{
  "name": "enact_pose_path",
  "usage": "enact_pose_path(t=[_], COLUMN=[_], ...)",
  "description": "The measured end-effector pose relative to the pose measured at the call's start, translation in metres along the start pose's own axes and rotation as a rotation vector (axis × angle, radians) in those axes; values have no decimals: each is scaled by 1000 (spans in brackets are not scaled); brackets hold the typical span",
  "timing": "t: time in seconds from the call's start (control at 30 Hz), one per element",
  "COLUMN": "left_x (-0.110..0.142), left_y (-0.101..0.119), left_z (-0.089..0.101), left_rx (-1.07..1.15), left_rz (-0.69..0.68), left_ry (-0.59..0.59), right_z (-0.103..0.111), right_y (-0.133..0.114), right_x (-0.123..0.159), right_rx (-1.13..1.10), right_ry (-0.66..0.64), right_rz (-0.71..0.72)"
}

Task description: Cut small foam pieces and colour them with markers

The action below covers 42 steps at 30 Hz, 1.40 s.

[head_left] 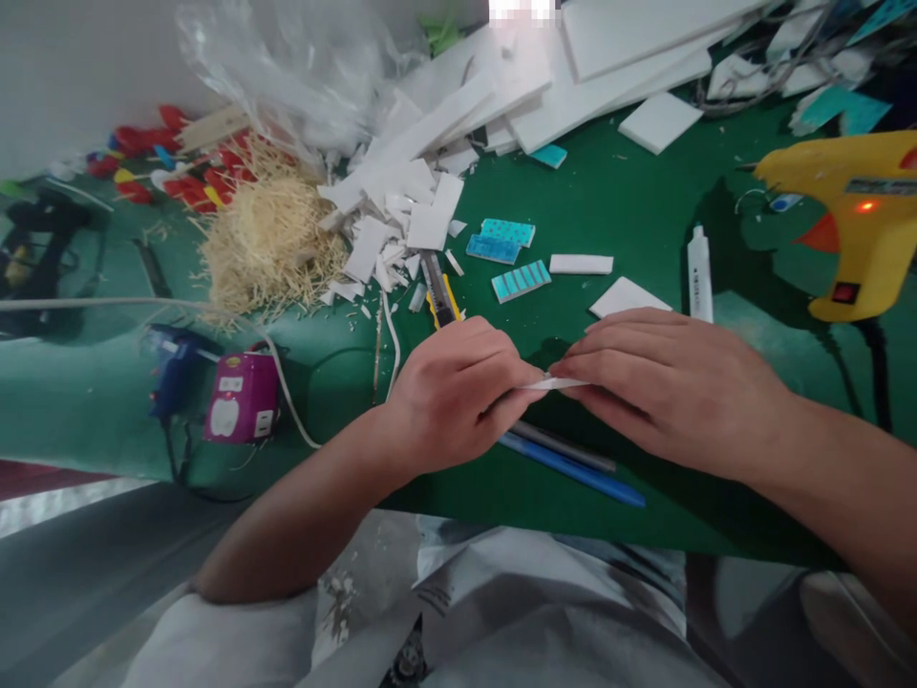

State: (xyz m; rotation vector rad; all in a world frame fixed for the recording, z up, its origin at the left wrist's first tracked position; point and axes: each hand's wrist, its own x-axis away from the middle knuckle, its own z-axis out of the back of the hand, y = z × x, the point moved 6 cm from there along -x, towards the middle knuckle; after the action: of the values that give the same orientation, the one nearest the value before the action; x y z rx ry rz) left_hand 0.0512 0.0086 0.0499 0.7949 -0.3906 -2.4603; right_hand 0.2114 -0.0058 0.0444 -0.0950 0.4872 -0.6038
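Between my two hands, just above the green table, is a small thin piece of white foam board (pixel 553 383), mostly hidden by fingers. My left hand (pixel 458 392) pinches its left end, and my right hand (pixel 666 387) grips the right end with fingers bent over it. Past my left hand lies a yellow and black utility knife (pixel 439 290). Beyond the hands rest small blue patterned pieces (pixel 521 281) and a narrow white strip (pixel 581 264). A white square piece (pixel 627 298) sits behind my right hand, partly covered by it.
A yellow glue gun (pixel 849 210) with a lit red light stands at right, near a white marker (pixel 699 272). Blue and grey rulers or sticks (pixel 573 468) lie near the front edge. Foam scraps (pixel 430 210), wood shavings (pixel 268 234) and a purple adapter (pixel 242 397) are leftward.
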Motion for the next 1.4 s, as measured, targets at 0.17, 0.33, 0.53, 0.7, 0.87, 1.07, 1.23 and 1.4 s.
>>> enact_pose_path(t=[0.17, 0.33, 0.53, 0.7, 0.87, 1.07, 1.23, 1.4], left_x=[3, 13, 25, 21, 17, 14, 3, -6], left_y=[-9, -43, -94, -82, -74, -52, -35, -18], left_z=[35, 67, 56, 60, 58, 53, 37, 12], left_rx=[-39, -460, -709, -684, -518, -457, -480, -474], left_rz=[76, 268, 227, 311, 537, 368, 132, 72], left_ry=[155, 398, 225, 252, 263, 359, 231, 38], right_z=[13, 18, -4, 1, 13, 30, 23, 10], right_y=[16, 26, 13, 16, 21, 32, 42, 48], right_x=[5, 3, -3, -2, -1, 4, 9, 19], right_rx=[106, 131, 122, 140, 197, 329, 391, 383], right_ry=[46, 103, 53, 86, 138, 173, 13, -117], right_rz=[-93, -194, -57, -108, -196, -415, -507, -538])
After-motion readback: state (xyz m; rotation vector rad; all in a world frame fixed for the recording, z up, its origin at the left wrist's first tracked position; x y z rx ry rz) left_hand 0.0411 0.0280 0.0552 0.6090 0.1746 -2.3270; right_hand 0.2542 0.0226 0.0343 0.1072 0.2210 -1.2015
